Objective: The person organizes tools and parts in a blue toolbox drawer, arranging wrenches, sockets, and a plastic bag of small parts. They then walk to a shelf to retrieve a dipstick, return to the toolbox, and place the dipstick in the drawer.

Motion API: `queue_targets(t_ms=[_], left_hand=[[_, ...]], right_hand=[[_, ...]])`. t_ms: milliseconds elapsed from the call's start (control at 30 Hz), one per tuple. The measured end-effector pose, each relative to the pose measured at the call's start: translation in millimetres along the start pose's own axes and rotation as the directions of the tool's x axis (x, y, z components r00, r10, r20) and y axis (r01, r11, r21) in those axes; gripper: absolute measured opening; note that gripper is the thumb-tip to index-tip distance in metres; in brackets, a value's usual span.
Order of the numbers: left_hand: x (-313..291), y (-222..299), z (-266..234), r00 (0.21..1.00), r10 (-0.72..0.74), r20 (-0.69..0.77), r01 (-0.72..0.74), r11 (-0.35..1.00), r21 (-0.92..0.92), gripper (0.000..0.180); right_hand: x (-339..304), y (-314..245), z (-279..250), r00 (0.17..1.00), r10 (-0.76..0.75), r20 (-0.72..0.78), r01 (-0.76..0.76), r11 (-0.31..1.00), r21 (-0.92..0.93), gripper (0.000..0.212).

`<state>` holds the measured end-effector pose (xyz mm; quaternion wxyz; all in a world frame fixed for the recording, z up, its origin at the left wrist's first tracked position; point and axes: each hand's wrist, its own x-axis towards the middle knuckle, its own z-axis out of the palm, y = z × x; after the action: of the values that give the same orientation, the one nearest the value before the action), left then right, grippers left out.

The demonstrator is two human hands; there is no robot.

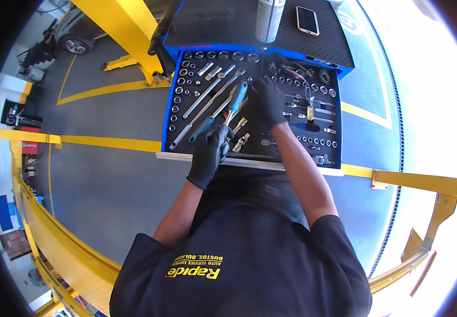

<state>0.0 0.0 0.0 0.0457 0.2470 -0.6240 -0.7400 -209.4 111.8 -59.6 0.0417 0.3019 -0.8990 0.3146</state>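
The left hand (209, 154) grasps a blue-handled tool (235, 99) that, if it slips, could scatter sockets (178, 90); the right hand's (268, 103) grip, I can't tell.

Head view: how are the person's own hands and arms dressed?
The left hand and right hand wear black gloves that end at the wrists. The left forearm and right forearm are bare, with no watch or cable visible. Dark, loose short sleeves cover the upper arms, matching the shirt, which carries yellow lettering on the front.
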Motion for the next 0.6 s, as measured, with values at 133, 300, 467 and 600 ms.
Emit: queue_targets(t_ms=[133,300,467,600], left_hand=[[-9.5,21.9,22.1,0.997,-0.038,0.074,0.043,0.997,-0.070,0.042],[26.1,50.9,-14.4,0.990,0.138,0.040,-0.142,0.978,0.152,0.047],[44.6,0.5,2.7,0.937,0.201,0.286,-0.308,0.863,0.402,0.033],[100.3,-36.6,16.2,0.832,0.345,0.434,-0.542,0.671,0.506,0.029]], right_hand=[[-40.7,5.5,-5.4,0.925,-0.361,0.118,0.349,0.931,0.107,0.031],[-12.3,-41.4,-26.2,0.922,-0.383,0.061,0.356,0.899,0.256,0.068],[-57.4,9.0,-118.2,0.925,-0.374,-0.066,0.376,0.926,0.020,0.068],[-75.6,52.7,-130.0,0.951,-0.297,0.089,0.298,0.955,0.002,0.050]])
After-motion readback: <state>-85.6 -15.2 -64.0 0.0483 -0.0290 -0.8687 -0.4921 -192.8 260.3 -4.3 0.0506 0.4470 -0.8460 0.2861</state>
